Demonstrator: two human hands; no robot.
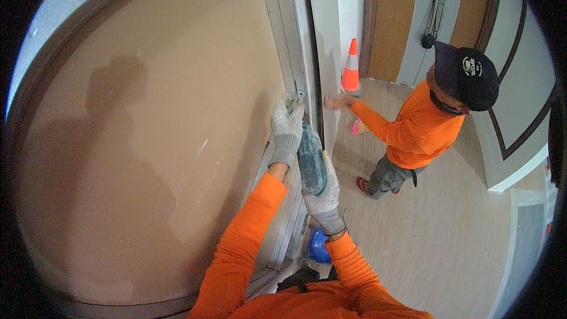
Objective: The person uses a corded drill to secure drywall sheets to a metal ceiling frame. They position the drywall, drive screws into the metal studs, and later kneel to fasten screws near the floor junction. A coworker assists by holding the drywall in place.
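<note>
A worn teal power tool (312,162) with a long rounded body stands tilted against the edge of a metal door frame (277,29). From below, my right hand (323,192), in a grey work glove, is closed round its rear end. My left hand (287,121), gloved the same way, is curled at the tool's front end, close to the frame. The glove and frame hide most of the tool's head, so its exact kind does not show. A small shiny part (291,95) shows at the left fingertips.
A tan panel (177,118) fills the left side. On the right, a person (422,121) in an orange shirt and dark cap reaches a bare hand toward the frame. An orange cone (351,68) stands behind. A blue object (319,247) lies low by the frame.
</note>
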